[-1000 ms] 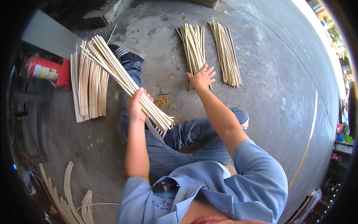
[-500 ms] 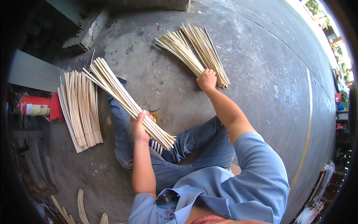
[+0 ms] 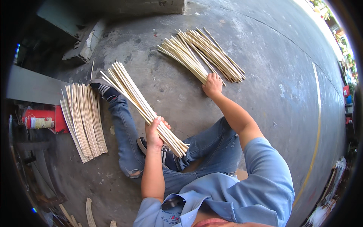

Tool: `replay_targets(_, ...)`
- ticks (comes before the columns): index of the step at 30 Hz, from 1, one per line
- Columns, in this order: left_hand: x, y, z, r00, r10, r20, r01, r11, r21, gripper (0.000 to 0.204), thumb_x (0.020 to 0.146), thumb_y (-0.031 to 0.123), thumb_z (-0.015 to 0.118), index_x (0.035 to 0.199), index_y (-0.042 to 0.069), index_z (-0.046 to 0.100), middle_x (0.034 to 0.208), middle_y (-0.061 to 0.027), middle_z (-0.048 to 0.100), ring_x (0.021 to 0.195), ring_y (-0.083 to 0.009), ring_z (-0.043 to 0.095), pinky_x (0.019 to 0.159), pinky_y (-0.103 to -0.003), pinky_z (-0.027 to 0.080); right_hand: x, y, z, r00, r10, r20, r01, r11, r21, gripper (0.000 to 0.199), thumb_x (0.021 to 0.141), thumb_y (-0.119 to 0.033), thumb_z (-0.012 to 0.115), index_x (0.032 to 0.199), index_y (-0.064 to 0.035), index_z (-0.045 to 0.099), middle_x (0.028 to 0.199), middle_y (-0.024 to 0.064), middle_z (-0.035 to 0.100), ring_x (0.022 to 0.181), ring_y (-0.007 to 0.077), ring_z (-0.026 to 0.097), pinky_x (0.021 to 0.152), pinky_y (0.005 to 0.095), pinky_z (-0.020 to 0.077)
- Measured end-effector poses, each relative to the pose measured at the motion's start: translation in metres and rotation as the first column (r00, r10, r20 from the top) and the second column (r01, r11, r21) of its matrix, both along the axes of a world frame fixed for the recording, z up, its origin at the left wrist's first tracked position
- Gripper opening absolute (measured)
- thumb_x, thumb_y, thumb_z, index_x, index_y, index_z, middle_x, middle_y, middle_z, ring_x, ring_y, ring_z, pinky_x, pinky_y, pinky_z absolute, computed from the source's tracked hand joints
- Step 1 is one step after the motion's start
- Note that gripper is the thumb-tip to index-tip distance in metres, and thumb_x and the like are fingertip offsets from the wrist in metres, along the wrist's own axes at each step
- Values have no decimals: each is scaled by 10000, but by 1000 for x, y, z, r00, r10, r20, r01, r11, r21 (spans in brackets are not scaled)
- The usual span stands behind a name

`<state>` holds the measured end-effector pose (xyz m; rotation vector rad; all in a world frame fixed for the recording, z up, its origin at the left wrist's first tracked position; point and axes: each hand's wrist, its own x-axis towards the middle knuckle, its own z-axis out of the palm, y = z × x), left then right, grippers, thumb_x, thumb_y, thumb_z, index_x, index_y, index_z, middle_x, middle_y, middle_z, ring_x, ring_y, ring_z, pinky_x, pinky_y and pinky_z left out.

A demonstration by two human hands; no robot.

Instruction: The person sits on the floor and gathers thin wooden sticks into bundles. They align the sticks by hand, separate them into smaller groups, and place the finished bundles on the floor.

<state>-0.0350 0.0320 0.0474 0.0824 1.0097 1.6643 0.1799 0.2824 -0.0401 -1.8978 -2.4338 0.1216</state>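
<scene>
A bundle of thin pale wooden sticks [image 3: 131, 94] slants across my lap, and my left hand [image 3: 154, 132] is wrapped round it near its lower end. Out on the floor ahead, my right hand [image 3: 212, 85] closes over the near ends of another bunch of sticks [image 3: 182, 56]. Its fingertips are partly hidden, so how many sticks it grips is unclear. Just right of that bunch lies a second loose pile of sticks [image 3: 217, 55], its far part touching the first.
To the left stand several tied stick bundles [image 3: 84, 121] beside a red container [image 3: 39, 119]. My shoe [image 3: 106, 90] is stretched out near their tops. A concrete block [image 3: 89, 45] lies at the far left. More sticks [image 3: 90, 212] show at the lower left.
The right-hand pile on the floor has spread and turned to the right, away from the bunch under my right hand. My left foot has extended forward. Both hands keep their holds.
</scene>
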Motion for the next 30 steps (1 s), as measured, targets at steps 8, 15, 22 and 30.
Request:
replay_targets(8,12,3,4,997,-63,-43,63,998,-10,382,911,108,649,1257,99,486,874,-86,574,747,-204,596,669,-408,545,2,-4,5,995,-70,-68,65,996,-68,906,807,-520,756,1418,71,440,1432,255,471,1365,400,418,1091,511,377)
replay_targets(15,9,-17,7,996,-46,-76,41,998,-55,350,908,101,641,1233,102,511,879,-99,578,739,-215,608,655,-410,555,0,20,29,997,-73,-24,62,950,-305,1279,690,-800,728,1554,41,301,1591,294,315,1515,426,234,1184,614,237)
replay_targets(22,24,-1,10,990,-128,-54,127,992,-22,417,893,111,679,1251,61,470,871,-118,584,722,-221,623,641,-401,558,35,45,58,976,-173,-135,98,895,-436,1073,841,-838,532,1437,51,459,1374,282,578,1368,398,485,1093,583,388)
replay_targets(30,17,-2,-44,970,-238,58,244,955,-166,372,947,200,666,1247,-5,586,1053,-116,677,935,-236,693,823,-423,600,-40,-176,82,459,-578,-674,-617,338,-710,757,995,-563,591,1494,-20,420,1327,174,624,1156,269,643,948,442,545)
